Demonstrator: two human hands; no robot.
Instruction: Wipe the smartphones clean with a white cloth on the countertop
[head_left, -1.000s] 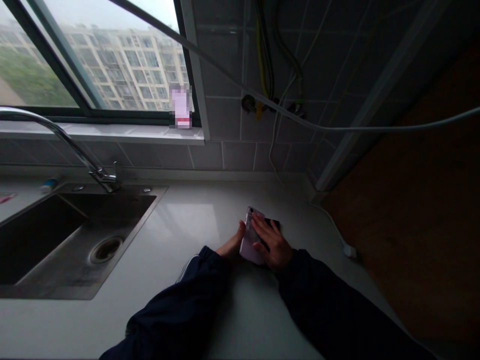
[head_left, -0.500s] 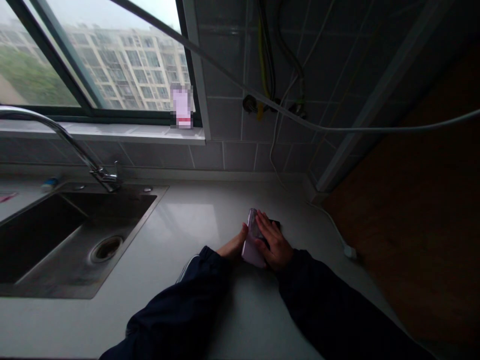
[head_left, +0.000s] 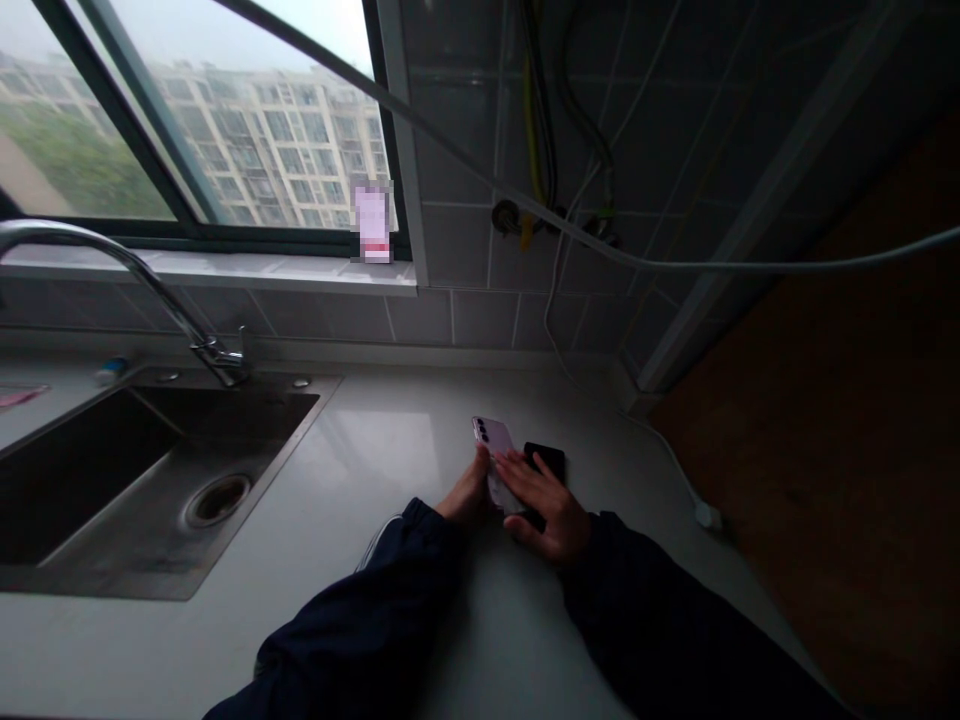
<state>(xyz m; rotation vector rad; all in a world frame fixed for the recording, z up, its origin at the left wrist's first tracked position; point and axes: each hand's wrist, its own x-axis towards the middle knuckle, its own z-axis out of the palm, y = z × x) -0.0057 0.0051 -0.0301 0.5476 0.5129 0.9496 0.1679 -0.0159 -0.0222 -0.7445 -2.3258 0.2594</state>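
A lilac phone (head_left: 495, 438) is over the bench (head_left: 390, 460), camera lenses (head_left: 481, 430) showing. The left hand (head_left: 466, 491) has its grip curled around the phone's left edge; the right hand (head_left: 553, 508) is unclenched, fingers (head_left: 523, 474) laid across the phone's back. Just right of the phone lies a flat black object (head_left: 551, 460); well left, the sink (head_left: 112, 583).

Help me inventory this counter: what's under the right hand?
A lilac phone and a flat black object partly show beneath the right hand; what lies under its palm is covered.
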